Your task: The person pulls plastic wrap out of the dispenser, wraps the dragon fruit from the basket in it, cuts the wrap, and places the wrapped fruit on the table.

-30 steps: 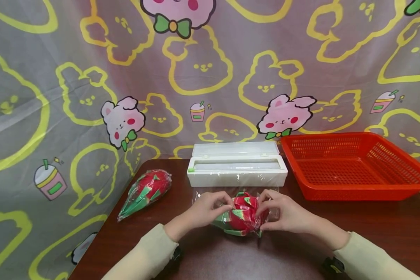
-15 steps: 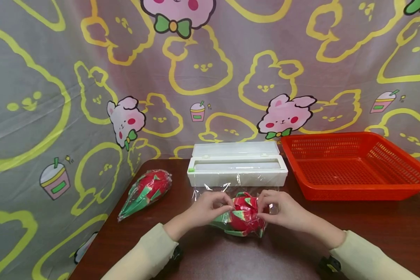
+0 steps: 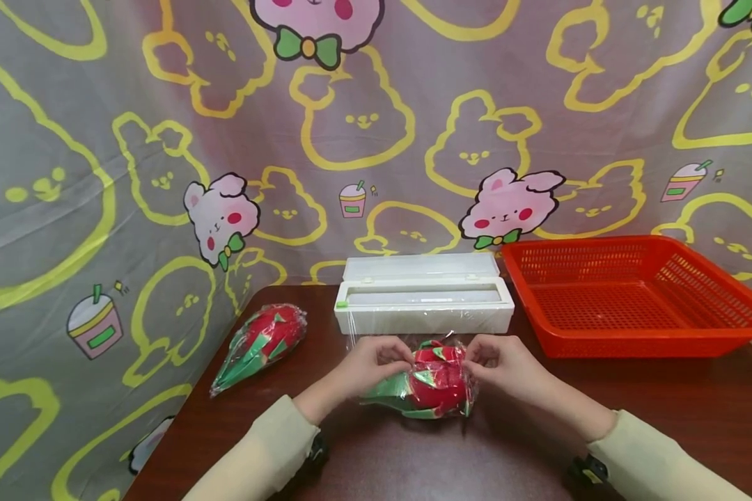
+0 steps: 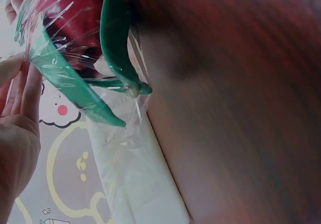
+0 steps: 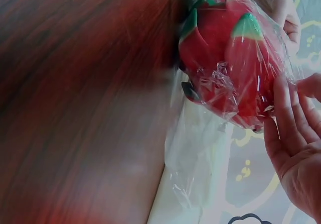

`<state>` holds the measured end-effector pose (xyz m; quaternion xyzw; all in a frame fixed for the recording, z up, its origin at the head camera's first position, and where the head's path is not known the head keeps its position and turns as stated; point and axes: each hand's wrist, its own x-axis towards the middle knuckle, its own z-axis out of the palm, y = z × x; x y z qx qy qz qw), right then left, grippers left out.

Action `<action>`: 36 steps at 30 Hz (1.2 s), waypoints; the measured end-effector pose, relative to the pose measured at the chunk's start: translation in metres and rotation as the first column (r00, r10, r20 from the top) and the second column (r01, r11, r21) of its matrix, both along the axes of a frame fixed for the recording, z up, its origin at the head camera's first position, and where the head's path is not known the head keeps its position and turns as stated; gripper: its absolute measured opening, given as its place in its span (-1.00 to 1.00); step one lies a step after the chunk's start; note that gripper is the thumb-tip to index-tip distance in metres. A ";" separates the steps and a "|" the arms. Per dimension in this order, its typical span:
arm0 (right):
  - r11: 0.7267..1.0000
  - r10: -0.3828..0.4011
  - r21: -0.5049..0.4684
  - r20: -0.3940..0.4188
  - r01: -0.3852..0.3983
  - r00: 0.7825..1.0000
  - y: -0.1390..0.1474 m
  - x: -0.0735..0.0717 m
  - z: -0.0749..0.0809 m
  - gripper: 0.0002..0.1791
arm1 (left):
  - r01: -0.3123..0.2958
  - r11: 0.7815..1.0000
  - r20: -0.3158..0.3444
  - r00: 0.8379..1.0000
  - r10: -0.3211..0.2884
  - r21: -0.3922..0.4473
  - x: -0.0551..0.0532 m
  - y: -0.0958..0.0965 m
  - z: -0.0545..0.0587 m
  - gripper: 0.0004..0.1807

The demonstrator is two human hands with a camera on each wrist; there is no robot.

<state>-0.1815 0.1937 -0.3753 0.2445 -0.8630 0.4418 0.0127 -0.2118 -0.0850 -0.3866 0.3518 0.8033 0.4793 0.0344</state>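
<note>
A red dragon fruit (image 3: 435, 391) with green scales lies in front of the dispenser, clear cling film (image 3: 366, 323) drawn over it. On its left side my left hand (image 3: 370, 365) pinches the film between thumb and fingers. My right hand (image 3: 507, 362) pinches film at the fruit's right end. In the left wrist view the green tips (image 4: 113, 116) show through the film. Wrinkled film covers the red skin (image 5: 215, 58) in the right wrist view, with the right fingers against its side. A sheet of film runs from the fruit back to the white cling film dispenser (image 3: 423, 321).
Another film-wrapped dragon fruit (image 3: 269, 337) lies at the table's left. An orange-red plastic basket (image 3: 654, 348) stands at the back right. The dispenser's lid (image 3: 421, 266) is raised against the patterned curtain (image 3: 401, 139) behind the table.
My right hand has closed its fingers on the film by the fruit's right end. Both hands have risen slightly, and the film now lies closer around the fruit.
</note>
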 end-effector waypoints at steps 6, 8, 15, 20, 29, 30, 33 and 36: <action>0.998 -0.066 -0.012 0.023 0.066 0.998 -0.004 -0.006 -0.002 -0.85 | -0.005 1.000 -0.063 0.998 0.005 -0.004 -0.002 -0.001 -0.003 -0.90; 0.996 -0.089 -0.013 0.010 0.089 0.996 -0.004 -0.007 -0.003 -0.80 | -0.010 1.000 -0.093 0.996 0.010 0.000 -0.003 0.000 -0.004 -0.87; 0.997 -0.075 0.007 -0.015 0.075 0.997 0.000 -0.012 -0.004 -0.73 | -0.035 0.999 -0.075 0.997 0.034 -0.005 -0.004 0.000 -0.006 -0.73; 0.998 -0.060 0.018 -0.019 0.061 0.998 0.003 -0.014 -0.006 -0.84 | -0.028 1.000 0.011 1.000 0.028 -0.006 0.001 0.004 0.002 -0.72; 0.998 0.004 0.056 -0.197 0.007 0.980 0.002 -0.004 -0.010 -0.75 | -0.035 0.999 0.015 0.999 0.035 -0.018 0.009 0.007 0.012 -0.78; 0.998 0.013 0.062 -0.199 -0.001 0.980 0.002 -0.004 -0.010 -0.73 | -0.028 0.999 0.008 1.000 0.028 -0.019 0.005 0.006 0.007 -0.78; 0.997 0.035 0.068 -0.203 -0.021 0.979 0.004 -0.004 -0.010 -0.70 | -0.013 1.000 0.020 1.000 0.013 -0.012 -0.006 0.006 -0.006 -0.77; 0.996 0.060 0.073 -0.217 -0.045 0.974 0.007 -0.004 -0.012 -0.67 | 0.011 1.000 0.019 1.000 -0.010 -0.010 -0.010 0.004 -0.010 -0.77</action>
